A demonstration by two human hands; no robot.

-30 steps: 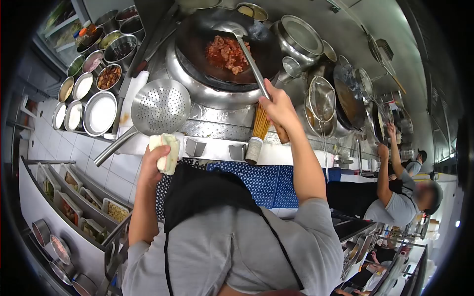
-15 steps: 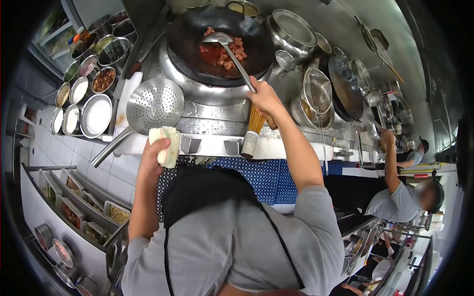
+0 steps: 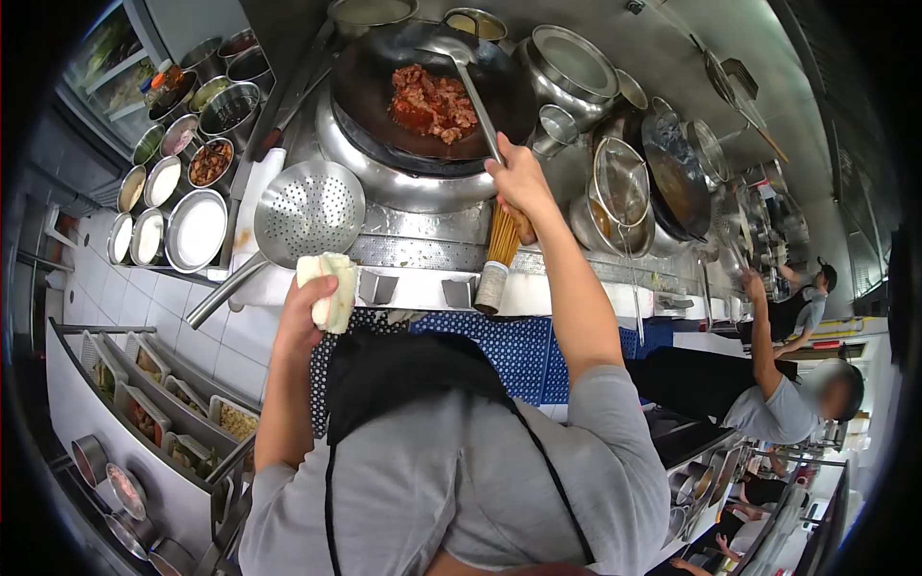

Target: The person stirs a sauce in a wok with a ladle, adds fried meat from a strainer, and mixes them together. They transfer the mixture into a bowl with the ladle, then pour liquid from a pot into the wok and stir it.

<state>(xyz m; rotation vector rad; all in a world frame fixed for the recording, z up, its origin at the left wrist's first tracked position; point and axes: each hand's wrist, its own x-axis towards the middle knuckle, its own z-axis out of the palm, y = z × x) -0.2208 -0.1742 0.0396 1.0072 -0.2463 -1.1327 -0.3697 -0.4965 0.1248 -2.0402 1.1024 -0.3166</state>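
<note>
My right hand point(image 3: 521, 182) is closed round the handle of a long metal ladle point(image 3: 477, 101). Its bowl rests up at the far side of a dark wok point(image 3: 370, 110), beyond the food. Chunks of reddish meat point(image 3: 432, 106) lie in a glossy red sauce in the wok's middle. My left hand point(image 3: 309, 305) grips a folded pale cloth point(image 3: 338, 296) at the counter's near edge. Just beyond that cloth sits a perforated strainer point(image 3: 312, 211), its handle pointing down left. A bamboo brush point(image 3: 501, 245) stands below my right hand.
Metal tubs of ingredients point(image 3: 197, 230) crowd the left side. A wire skimmer point(image 3: 619, 182) and a second wok point(image 3: 675, 173) are to the right. Near a co-worker point(image 3: 768, 398) at far right are more pans. Ingredient bins point(image 3: 144, 413) stand lower left.
The ladle's bowl has moved from over the meat to the wok's far side, uncovering the meat and sauce. My left hand still holds the cloth. The whole view has shifted slightly.
</note>
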